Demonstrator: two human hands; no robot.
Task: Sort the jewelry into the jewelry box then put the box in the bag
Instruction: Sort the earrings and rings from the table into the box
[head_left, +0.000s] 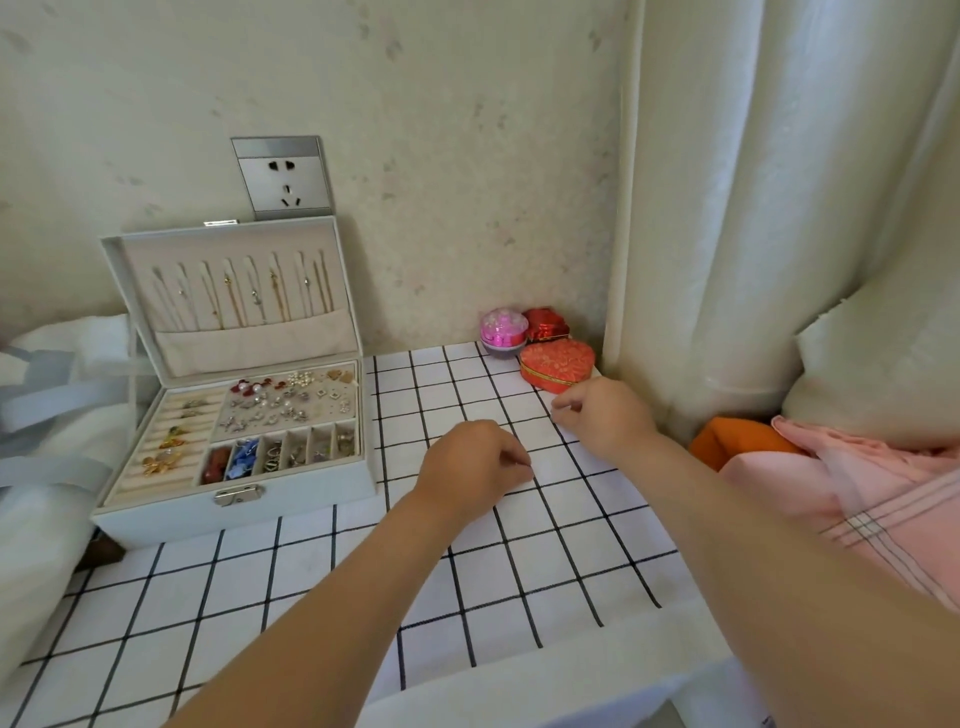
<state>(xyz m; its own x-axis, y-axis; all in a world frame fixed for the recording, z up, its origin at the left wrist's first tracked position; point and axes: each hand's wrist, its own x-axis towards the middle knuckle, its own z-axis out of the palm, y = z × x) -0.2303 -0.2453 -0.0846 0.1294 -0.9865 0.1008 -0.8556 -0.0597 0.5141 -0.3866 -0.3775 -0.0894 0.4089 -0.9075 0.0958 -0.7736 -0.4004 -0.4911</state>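
Both forearms reach in from 6 o'clock over the checked cloth (519, 597). Left hand (470, 470) and right hand (605, 410) are curled, fingertips pinched on the cloth; whether either holds jewelry I cannot tell. At 9 o'clock the jewelry box (234, 447) stands open, lid against the wall, trays ready for sorting

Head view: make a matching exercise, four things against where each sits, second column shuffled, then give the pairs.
Things
1. jewelry box
2. heart-shaped box
3. wall socket
4. pink cloth

Places
A. on the wall above the open lid
B. far corner of the checked cloth, just beyond the right hand
C. right of the table, beside the curtain
D. left end of the table, lid up

Pairs: 1-D, 2-B, 3-A, 4-C
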